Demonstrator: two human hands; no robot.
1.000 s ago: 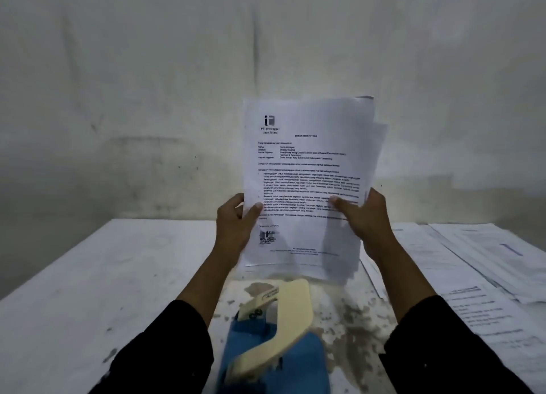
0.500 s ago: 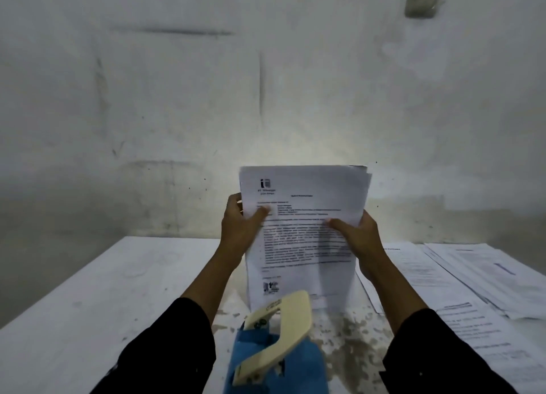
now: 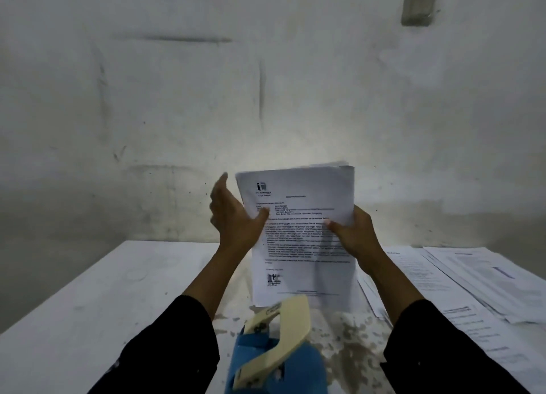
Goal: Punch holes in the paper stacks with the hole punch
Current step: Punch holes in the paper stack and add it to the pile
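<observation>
I hold a stack of printed white sheets (image 3: 301, 225) upright, its bottom edge down near the table just behind the hole punch. My right hand (image 3: 356, 235) grips the stack's right edge, thumb on the front page. My left hand (image 3: 236, 216) is at the left edge with the fingers spread upward and only the thumb touching the front page. The hole punch (image 3: 276, 349), a blue body with a cream lever raised, stands on the table in front of me, between my forearms.
A white table (image 3: 97, 305) with worn, stained patches around the punch. More printed paper stacks (image 3: 478, 278) lie spread flat to the right. A grey wall stands close behind, with a small box (image 3: 418, 7) mounted high on the right.
The stack has come down from in front of the wall toward the table behind the punch, and its sheets have become more even. My left hand has loosened and opened its fingers.
</observation>
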